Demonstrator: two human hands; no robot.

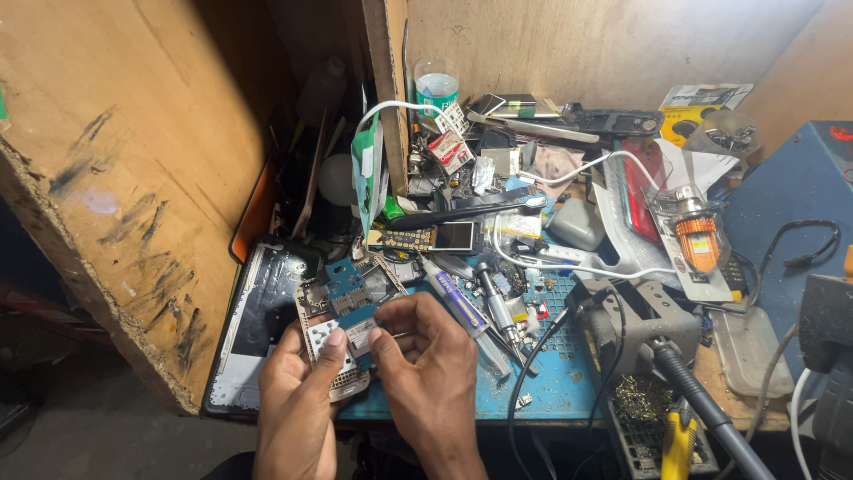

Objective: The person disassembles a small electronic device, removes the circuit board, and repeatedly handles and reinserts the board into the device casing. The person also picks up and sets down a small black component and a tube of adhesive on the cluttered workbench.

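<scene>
While a blue circuit board [351,298] is gripped from both sides, the left hand [298,391] is curled under a white phone frame [330,351] w/ its thumb pressed on the frame's top face, and the right hand [431,364] is closed on the board's lower edge, thumb and forefinger pinched. Board and frame are held together at approx. 6 o'clock of the bench, just above the front edge of a blue work mat [551,391]. At 9 o'clock from the hands a dark tablet-like panel [258,329] is leaned against a plywood wall [133,178]. At 3 o'clock, close by, a grey syringe-type tube [462,307] and a metal driver [493,307] are laid on the mat. At 12 o'clock a small keypad phone part w/ screen [435,237] is seen. Further out at 2 o'clock a bulb w/ orange base [697,236] is packed in clear plastic; at 4 o'clock a soldering iron handle [702,404] is rested by its stand.
</scene>
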